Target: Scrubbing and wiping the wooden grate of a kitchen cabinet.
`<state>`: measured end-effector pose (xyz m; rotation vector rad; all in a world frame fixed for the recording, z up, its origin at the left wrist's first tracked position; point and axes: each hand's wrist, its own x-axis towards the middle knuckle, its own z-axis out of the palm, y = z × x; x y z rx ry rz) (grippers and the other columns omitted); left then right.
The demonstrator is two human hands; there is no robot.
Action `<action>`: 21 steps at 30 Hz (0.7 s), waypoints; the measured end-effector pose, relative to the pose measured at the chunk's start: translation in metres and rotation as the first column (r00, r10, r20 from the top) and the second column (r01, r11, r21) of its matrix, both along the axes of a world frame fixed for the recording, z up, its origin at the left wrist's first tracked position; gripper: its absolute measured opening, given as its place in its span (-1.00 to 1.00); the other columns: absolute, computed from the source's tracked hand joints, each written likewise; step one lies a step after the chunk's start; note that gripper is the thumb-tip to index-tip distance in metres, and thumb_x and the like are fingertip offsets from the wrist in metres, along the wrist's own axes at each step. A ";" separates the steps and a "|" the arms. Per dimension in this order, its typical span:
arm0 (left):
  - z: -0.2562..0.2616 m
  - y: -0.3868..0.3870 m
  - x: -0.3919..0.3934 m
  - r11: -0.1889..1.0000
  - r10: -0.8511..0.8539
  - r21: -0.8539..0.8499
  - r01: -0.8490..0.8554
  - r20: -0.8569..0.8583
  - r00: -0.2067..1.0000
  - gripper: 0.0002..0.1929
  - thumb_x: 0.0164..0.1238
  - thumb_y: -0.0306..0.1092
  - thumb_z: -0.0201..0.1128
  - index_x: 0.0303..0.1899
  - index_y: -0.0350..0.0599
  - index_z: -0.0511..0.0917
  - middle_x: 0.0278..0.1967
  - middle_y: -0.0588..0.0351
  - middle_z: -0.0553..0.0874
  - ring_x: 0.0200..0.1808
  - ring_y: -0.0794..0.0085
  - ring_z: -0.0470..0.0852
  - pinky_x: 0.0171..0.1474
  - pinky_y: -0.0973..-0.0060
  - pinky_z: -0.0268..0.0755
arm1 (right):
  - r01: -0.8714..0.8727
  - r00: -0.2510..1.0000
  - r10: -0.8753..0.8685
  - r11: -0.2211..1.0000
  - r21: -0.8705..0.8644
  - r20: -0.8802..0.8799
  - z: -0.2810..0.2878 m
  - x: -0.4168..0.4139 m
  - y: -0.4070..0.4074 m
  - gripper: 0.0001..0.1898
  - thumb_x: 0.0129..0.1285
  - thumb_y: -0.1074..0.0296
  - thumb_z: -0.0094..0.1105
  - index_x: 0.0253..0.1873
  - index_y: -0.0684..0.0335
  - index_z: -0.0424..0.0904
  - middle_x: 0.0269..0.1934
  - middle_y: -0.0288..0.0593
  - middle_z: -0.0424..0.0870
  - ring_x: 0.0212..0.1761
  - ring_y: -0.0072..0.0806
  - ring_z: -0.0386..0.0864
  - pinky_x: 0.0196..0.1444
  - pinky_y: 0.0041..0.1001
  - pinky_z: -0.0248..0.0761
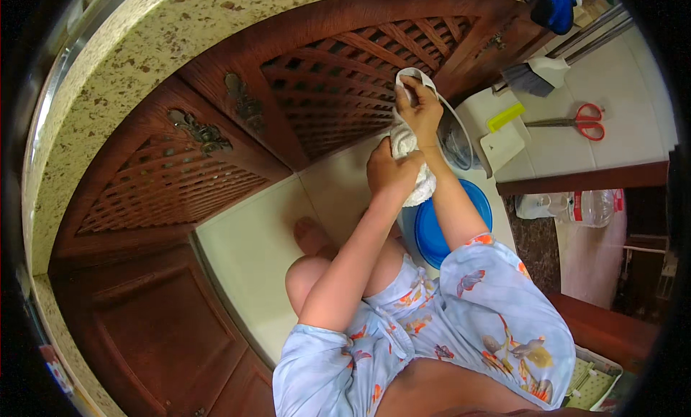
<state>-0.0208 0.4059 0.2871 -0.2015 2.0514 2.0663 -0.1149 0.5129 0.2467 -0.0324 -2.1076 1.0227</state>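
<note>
A white textured cloth (420,187) is bunched between both hands. My left hand (394,166) grips its lower part, with the thumb across the front. Higher up, my right hand (422,112) pinches the cloth's upper end, where a white band (414,72) loops around the fingertips. Whether that band belongs to the cloth I cannot tell. A blue plastic basin (432,230) stands on the floor under my right forearm, which partly covers it. Just right of my right hand is a clear plastic container (456,139), partly hidden.
Brown wooden cabinet doors with lattice panels (345,87) line the front, below a speckled stone countertop (129,44). On the right are a dustpan (505,141), a broom (532,79) and red-handled scissors (588,122) against the tiles. A clear plastic bottle (594,209) lies farther right.
</note>
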 end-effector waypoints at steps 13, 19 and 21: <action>0.028 -0.037 0.023 0.998 0.046 0.037 -0.042 -0.094 0.995 -0.68 0.08 -0.36 0.29 -0.11 -0.27 0.61 -0.27 -0.10 0.74 -0.25 0.19 0.71 -0.08 0.31 0.54 | 0.116 0.993 -0.103 0.957 0.267 -0.063 0.022 -0.012 -0.018 -0.89 0.22 0.40 0.28 -0.19 0.26 0.69 -0.37 0.03 0.67 -0.34 -0.07 0.60 -0.23 -0.28 0.46; 0.047 -0.063 0.040 0.994 0.079 0.082 -0.069 -0.124 0.989 -0.73 0.10 -0.41 0.26 -0.15 -0.30 0.58 -0.34 -0.06 0.72 -0.32 0.32 0.66 -0.17 0.37 0.52 | 0.074 0.994 -0.052 0.966 0.247 -0.093 0.042 -0.010 -0.040 -0.90 0.22 0.45 0.21 -0.19 0.25 0.67 -0.39 0.08 0.63 -0.33 0.02 0.54 -0.23 -0.18 0.42; 0.052 -0.072 0.044 0.995 0.077 0.071 -0.065 -0.174 0.982 -0.71 0.12 -0.45 0.27 -0.09 -0.31 0.60 -0.30 0.01 0.74 -0.28 0.46 0.66 -0.16 0.43 0.52 | 0.016 0.983 0.029 0.970 0.241 -0.182 0.051 -0.008 -0.049 -0.91 0.23 0.46 0.21 -0.21 0.29 0.65 -0.35 0.08 0.64 -0.31 0.02 0.56 -0.22 -0.19 0.43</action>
